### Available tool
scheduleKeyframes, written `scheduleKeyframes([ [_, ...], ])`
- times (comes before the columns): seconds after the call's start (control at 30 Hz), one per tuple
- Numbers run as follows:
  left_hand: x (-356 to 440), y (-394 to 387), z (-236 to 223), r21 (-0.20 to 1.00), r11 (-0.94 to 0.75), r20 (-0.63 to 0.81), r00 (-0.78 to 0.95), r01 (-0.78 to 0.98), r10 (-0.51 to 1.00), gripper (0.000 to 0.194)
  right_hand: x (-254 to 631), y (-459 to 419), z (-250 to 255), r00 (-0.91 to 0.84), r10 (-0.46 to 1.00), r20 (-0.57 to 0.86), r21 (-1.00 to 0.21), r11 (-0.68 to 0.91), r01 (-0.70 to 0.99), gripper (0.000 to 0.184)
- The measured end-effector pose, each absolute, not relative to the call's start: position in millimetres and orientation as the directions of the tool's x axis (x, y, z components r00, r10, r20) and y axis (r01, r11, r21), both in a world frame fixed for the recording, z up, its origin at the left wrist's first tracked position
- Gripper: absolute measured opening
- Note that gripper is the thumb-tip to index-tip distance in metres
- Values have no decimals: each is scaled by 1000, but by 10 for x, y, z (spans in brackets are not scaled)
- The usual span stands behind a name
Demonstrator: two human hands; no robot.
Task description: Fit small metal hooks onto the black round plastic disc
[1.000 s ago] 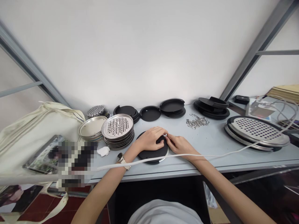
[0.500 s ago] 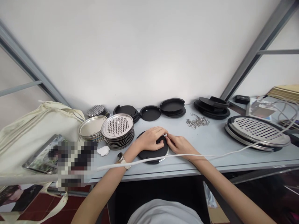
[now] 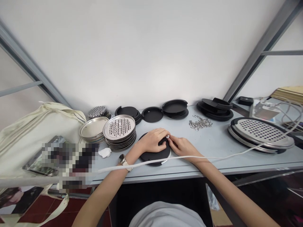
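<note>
My left hand lies over a round black plastic cover on the table, thumb bent and fingers curled toward its far right rim. A thin silver edge shows along the cover's lower right side. At that far right rim, a small shiny metal piece sits between my two hands' fingertips. My right hand pinches this piece with thumb and index finger; its exact shape is mostly hidden. Left of the cover stands a stack of round metal grater plates.
Loose silver metal pieces lie in a heap behind my right hand. Black round covers line the wall. Larger perforated discs are stacked at right. A white cable crosses above my forearms. A cream bag occupies the left.
</note>
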State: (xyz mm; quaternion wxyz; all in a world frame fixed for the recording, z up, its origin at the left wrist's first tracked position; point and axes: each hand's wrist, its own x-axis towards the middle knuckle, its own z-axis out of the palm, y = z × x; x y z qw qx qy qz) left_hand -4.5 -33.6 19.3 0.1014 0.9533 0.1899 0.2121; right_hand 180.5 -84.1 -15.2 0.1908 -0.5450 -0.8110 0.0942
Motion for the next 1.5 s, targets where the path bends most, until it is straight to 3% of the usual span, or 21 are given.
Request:
scheduleKeyframes([
  [1.17,-43,-306,154,275,-913,377,839,302,391,21,1783,-861,-113,-317,919,233,-401,388,830,21],
  [1.5,-38,-318,164,249,-911,361,841,330,403,21,1804,-821,-184,-313,926,212,-292,366,884,28],
])
